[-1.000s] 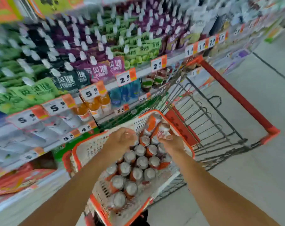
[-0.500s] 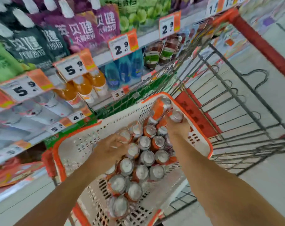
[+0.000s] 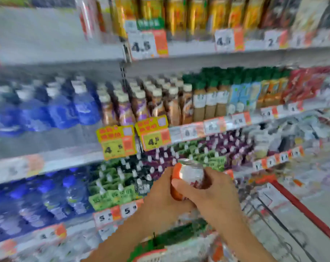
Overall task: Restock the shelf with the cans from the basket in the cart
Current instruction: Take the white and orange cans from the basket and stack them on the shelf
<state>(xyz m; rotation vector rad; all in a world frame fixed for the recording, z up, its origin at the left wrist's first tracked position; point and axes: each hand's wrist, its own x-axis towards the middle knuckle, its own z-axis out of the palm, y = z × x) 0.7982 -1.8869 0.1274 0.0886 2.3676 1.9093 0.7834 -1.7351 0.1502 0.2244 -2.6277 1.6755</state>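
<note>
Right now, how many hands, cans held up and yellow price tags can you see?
Hands: 2, the left hand and the right hand
Can showing in their grip: 1
Yellow price tags: 2
Total: 5

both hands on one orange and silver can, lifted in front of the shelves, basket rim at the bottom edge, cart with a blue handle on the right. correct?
Not quite: the cart handle is red, not blue, as the head view shows. The rest holds: left hand and right hand grip one orange and silver can in front of the shelves, basket rim at the bottom edge.
</note>
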